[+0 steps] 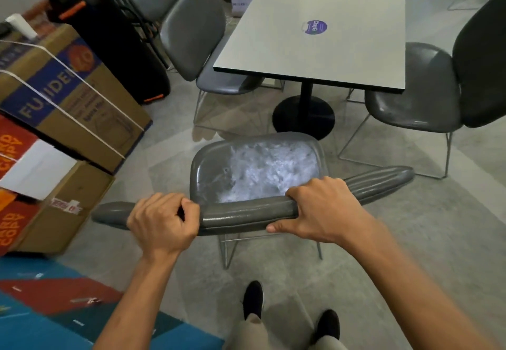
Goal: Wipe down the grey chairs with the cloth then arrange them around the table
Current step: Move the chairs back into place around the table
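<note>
Below the desk (315, 35), at centre frame, both hands clamp the chair (246, 213) by its stiff top rail: left hand (161, 223) fingers curled round, right hand (320, 210) likewise (probably light on its wire legs).

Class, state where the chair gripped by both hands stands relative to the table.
The gripped chair stands centre frame, on the near side of the table, seat facing its black pedestal base.

Under the hands, the nearest grey chair (254, 174) has a glossy padded seat, worn whitish and rough. Beyond it, the bench (315, 57) top is smooth and matt. Left of the hands, matt cardboard boxes (68, 95) carry printed labels.
</note>
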